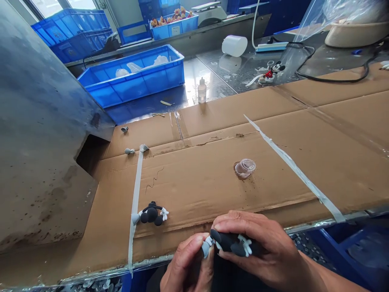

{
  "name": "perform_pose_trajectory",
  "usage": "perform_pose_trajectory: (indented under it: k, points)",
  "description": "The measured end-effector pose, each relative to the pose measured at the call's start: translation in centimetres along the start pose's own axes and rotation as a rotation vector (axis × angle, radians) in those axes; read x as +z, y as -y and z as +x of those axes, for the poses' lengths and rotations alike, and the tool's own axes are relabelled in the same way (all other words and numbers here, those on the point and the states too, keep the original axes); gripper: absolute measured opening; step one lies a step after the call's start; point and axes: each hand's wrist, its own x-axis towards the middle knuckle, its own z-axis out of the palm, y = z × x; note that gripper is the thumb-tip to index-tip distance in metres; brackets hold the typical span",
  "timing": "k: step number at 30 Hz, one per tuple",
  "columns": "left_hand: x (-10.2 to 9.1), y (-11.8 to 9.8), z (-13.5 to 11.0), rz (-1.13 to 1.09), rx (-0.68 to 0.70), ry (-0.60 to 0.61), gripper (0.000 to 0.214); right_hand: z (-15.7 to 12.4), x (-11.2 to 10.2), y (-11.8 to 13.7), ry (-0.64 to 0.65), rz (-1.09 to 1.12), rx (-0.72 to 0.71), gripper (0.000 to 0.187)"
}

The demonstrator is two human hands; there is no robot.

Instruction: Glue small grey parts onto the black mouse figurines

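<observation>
Cardboard sheet at centre bears figurine lower left, dish mid-right; crate upper left, bottle beside it.

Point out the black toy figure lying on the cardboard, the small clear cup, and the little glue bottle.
black toy figure [152, 213], head view, on its dark body.
small clear cup [244, 167], head view, on its rim.
little glue bottle [201, 90], head view, on its body.

Both hands are held together low at the near edge: right hand curled closed, left hand pinched shut.
</observation>
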Motion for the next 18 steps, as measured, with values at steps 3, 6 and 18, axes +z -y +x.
perform_pose_trajectory:
  k: [3,6,18]
  points:
    - [-0.25,0.37,-0.06,-0.004,0.027,0.036,0.021,-0.08,0.04,-0.03,-0.004,-0.009,-0.006,0.021]
    - [-0.44,0.58,-0.09,0.010,0.043,0.068,0.021,-0.12,0.12,-0.10,0.001,-0.018,-0.004,0.020]
    - [-0.09,0.92,0.11,0.081,0.119,0.041,0.019,-0.01,0.16,-0.15,0.000,0.038,0.001,0.023]
